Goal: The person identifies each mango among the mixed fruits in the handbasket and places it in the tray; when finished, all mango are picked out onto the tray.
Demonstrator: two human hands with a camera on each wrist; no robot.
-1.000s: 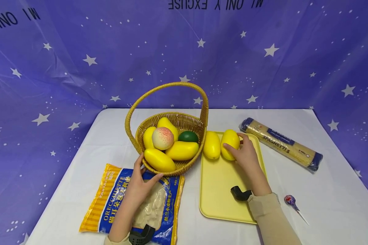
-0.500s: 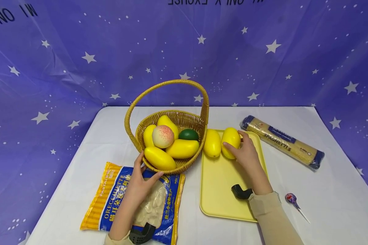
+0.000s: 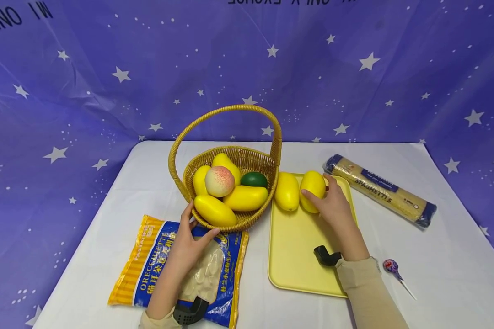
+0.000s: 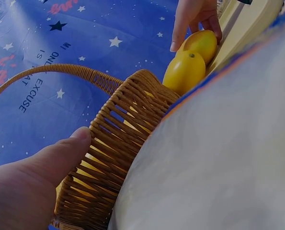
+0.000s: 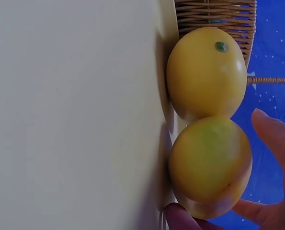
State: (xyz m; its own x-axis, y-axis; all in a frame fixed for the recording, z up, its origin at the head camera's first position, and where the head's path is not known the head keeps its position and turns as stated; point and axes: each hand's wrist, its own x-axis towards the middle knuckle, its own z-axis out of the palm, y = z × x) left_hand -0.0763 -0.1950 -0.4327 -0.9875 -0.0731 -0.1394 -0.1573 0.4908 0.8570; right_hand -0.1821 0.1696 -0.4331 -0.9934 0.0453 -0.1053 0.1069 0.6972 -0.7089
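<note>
In the head view, a wicker basket (image 3: 247, 224) holds several yellow mangoes (image 3: 245, 198), a peach (image 3: 219, 181) and a dark green oval fruit (image 3: 253, 179). My left hand (image 3: 189, 244) rests against its front left side, thumb and fingers spread along the outer wall. The thumb (image 4: 61, 158) touches the wicker in the left wrist view. Two mangoes lie side by side on a pale yellow tray (image 3: 296, 260). Around the right-hand mango (image 5: 209, 165) is my right hand (image 3: 333, 205); its fingers touch the far side, while the thumb (image 5: 274, 134) stands apart from it.
A bag of orecchiette (image 3: 206, 274) lies partly under my left forearm, in front of the basket. To the right are a pack of spaghetti (image 3: 380, 192) and a lollipop (image 3: 391, 266). The second tray mango (image 5: 204, 72) sits close to the basket's side.
The view has shifted slightly. Both hands, the basket and the mangoes stay in nearly the same places.
</note>
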